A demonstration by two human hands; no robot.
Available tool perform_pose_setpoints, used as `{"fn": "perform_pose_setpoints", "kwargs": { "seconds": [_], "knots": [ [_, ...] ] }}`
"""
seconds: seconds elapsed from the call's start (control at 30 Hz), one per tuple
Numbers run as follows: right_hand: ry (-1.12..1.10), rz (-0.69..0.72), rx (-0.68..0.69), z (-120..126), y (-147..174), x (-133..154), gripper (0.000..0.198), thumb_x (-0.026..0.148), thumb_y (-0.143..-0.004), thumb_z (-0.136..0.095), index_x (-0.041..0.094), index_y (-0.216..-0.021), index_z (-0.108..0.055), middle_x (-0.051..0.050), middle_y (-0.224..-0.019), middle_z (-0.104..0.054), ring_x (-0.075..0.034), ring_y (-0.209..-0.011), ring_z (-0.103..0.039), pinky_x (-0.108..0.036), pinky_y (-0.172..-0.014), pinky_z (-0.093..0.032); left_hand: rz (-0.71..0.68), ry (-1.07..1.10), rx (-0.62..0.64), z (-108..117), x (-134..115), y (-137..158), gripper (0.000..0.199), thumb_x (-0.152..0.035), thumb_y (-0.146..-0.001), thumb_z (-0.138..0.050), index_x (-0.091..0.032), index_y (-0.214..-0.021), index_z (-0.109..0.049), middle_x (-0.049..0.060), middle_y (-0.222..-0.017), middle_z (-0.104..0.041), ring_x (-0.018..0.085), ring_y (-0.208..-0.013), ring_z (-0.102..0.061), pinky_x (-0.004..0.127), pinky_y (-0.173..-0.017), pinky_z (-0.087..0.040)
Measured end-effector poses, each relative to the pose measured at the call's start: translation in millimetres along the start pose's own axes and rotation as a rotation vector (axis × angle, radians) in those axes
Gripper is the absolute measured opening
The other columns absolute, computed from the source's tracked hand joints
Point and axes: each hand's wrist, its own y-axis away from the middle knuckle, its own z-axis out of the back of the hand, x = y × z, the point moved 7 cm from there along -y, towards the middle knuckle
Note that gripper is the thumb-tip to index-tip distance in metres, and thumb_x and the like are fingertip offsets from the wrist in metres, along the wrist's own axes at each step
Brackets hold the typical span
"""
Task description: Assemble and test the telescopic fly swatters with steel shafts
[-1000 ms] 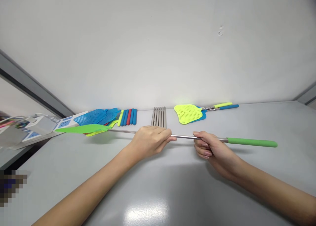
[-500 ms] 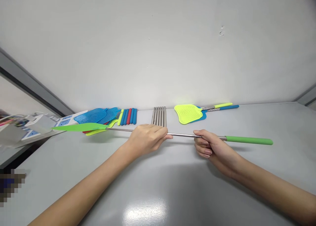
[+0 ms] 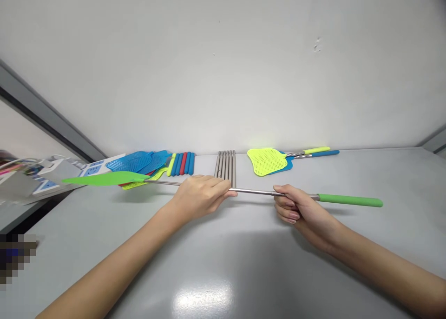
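Observation:
Both hands hold a green fly swatter [image 3: 252, 191] level above the table. Its thin metal rod runs from a green paddle on the left, seen nearly edge-on, to a green grip on the right. My left hand [image 3: 202, 196] is closed over the middle of the rod, knuckles up. My right hand [image 3: 294, 205] pinches the rod near the grip, its other fingers curled below. Behind my left hand, several metal rods [image 3: 225, 165] lie side by side, their near ends partly hidden.
Blue swatter heads [image 3: 130, 163] are piled at the back left, beside several coloured grips [image 3: 183, 164]. A yellow swatter [image 3: 266, 162] lies over a blue swatter [image 3: 324, 153] at the back right. A white power strip [image 3: 92, 170] is on the left; a wall [image 3: 223, 77] rises behind.
My left hand has moved left with the paddle end, and the rod looks longer between my hands. My right hand stays almost in place.

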Motion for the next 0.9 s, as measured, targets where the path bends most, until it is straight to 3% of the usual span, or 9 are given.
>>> {"fn": "perform_pose_setpoints", "kwargs": {
  "seconds": [0.63, 0.9],
  "knots": [
    [-0.145, 0.04, 0.095, 4.7, -16.3, -15.9, 0.042, 0.041, -0.076, -0.045, 0.018, -0.047, -0.025, 0.007, -0.046, -0.016, -0.007, -0.04, -0.018, -0.025, -0.043, -0.018, 0.044, 0.042, 0.046, -8.0, -2.7, -1.3, 0.027, -0.033, -0.082, -0.039, -0.017, -0.062, -0.046, -0.003, -0.054, -0.052, 0.008, -0.051, -0.048, 0.023, -0.049, -0.027],
    [-0.235, 0.031, 0.131, 6.8, -16.9, -15.7, 0.036, 0.031, -0.076, -0.046, 0.018, -0.047, -0.029, 0.006, -0.046, -0.02, -0.007, -0.039, -0.022, -0.025, -0.043, -0.018, 0.07, 0.033, 0.06, -16.5, -2.0, 5.4, 0.022, -0.033, -0.081, -0.04, -0.018, -0.071, -0.052, -0.002, -0.057, -0.052, 0.01, -0.052, -0.047, 0.023, -0.05, -0.029]
  ]
}}
